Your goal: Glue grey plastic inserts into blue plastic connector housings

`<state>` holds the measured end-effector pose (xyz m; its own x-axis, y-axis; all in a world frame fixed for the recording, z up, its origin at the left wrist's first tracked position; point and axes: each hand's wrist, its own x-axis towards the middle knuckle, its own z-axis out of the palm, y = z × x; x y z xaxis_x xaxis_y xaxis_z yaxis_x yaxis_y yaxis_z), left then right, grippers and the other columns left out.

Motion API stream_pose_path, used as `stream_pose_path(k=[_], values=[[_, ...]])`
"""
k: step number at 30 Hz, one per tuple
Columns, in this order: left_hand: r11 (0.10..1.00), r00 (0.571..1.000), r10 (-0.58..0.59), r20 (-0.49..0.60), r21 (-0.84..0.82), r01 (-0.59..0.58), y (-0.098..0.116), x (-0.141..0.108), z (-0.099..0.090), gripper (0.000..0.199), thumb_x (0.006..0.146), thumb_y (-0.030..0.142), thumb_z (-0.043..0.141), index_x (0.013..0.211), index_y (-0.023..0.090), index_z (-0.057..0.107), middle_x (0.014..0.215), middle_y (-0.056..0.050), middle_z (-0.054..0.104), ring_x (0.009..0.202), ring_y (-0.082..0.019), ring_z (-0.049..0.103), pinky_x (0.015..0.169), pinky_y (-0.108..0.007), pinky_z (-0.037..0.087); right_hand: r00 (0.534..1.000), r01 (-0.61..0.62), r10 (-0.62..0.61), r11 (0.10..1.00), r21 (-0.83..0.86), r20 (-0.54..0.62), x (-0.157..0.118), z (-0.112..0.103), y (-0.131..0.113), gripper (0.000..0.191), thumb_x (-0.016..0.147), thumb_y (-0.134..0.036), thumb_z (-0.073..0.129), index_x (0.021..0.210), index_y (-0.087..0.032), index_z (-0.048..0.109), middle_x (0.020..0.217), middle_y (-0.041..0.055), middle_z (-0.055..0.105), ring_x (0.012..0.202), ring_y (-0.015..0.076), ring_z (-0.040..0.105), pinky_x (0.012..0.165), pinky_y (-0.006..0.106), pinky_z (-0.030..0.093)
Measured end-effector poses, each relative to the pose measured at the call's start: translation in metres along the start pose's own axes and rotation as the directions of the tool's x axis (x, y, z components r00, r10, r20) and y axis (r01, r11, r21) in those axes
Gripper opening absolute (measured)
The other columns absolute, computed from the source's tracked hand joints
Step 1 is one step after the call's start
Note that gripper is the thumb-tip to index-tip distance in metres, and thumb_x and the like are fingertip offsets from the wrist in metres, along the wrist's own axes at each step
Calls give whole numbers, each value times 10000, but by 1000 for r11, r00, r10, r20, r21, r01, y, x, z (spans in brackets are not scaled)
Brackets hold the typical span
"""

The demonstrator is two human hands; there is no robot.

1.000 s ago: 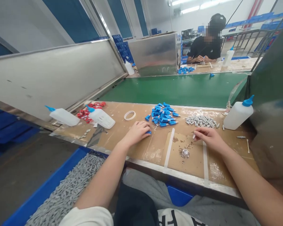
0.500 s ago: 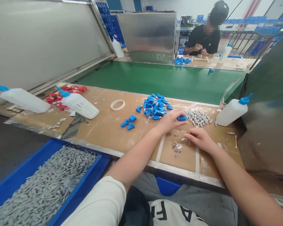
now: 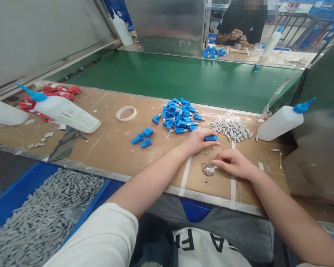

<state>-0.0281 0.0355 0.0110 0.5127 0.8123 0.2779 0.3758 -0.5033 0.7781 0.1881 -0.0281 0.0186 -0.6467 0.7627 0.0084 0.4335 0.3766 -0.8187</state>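
Note:
Between the fingers of my left hand [image 3: 198,141] is a blue plastic part [image 3: 210,138], held just above the worktable [image 3: 156,167]. My right hand [image 3: 232,162] is closed in a pinch on a small grey plastic piece [image 3: 213,167], whose end is at a small round clear dish [image 3: 209,170]. I cannot tell whether the piece touches what is in the dish. A heap of blue parts [image 3: 179,115] lies behind my left hand, and a pile of small grey pieces [image 3: 232,130] sits behind my right hand.
White squeeze bottles stand at the right [image 3: 281,123] and lie at the left [image 3: 68,114], near red parts [image 3: 48,97]. A tape roll [image 3: 126,113] lies on the table. Beyond runs a green belt [image 3: 161,78]; a co-worker [image 3: 239,29] sits across it. A blue bin [image 3: 100,196] of grey pieces stands lower left.
My right hand has brought the small grey piece down to the round dish. My left hand keeps hold of the blue part. The camera view has tilted downward.

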Motion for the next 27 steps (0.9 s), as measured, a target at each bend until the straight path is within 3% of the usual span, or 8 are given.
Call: stream_pose_path(k=[3,7,11,15,18,24,27], values=[[997,999,-46,-9,-66,45,1,0,0,276,926,467,684,1022,208,696,1041,-52,734,993,-227,653,937,-331,476,1000,-26,26,998,54,11,0,0,-2,559,993,-551,587,598,-171,478,552,-45,412,543,85,358,535,243,278],[968,986,-126,-105,-233,99,3,-1,2,360,1015,529,492,1023,193,620,937,-37,669,891,-190,623,853,-298,486,989,-13,48,971,238,-143,0,-4,-1,521,950,-617,627,679,-172,607,596,-12,539,544,105,471,533,246,381],[942,971,-189,-148,-306,137,6,-2,6,362,1035,484,410,869,202,564,849,-19,582,814,-171,570,764,-271,480,911,23,131,931,366,-391,1,-6,2,386,872,-580,755,909,-196,747,725,34,704,614,163,653,619,304,568],[935,968,-208,-140,-320,154,12,-5,10,331,1042,479,398,957,209,571,922,-18,587,830,-169,560,733,-261,484,825,39,182,926,376,-535,4,-3,6,330,837,-516,815,946,-206,784,842,63,780,752,214,755,768,368,652],[945,967,-194,-165,-295,140,16,-7,13,291,1048,445,394,1020,215,569,925,-13,579,813,-169,543,749,-272,478,802,24,206,927,375,-560,5,-1,7,313,819,-497,832,937,-209,801,857,70,798,792,243,781,798,393,668],[950,960,-238,-151,-241,197,16,-10,14,271,1060,444,386,1112,236,551,800,16,498,730,-176,501,699,-287,430,810,4,181,949,314,-557,6,-1,9,315,820,-499,826,934,-206,820,861,82,807,798,265,788,775,401,671],[968,965,-209,-161,-171,181,16,-11,17,238,1058,419,403,1126,237,539,897,3,557,767,-172,523,754,-297,428,819,-1,131,974,228,-558,9,3,11,293,853,-496,796,923,-214,824,860,78,807,780,252,777,741,376,652]])
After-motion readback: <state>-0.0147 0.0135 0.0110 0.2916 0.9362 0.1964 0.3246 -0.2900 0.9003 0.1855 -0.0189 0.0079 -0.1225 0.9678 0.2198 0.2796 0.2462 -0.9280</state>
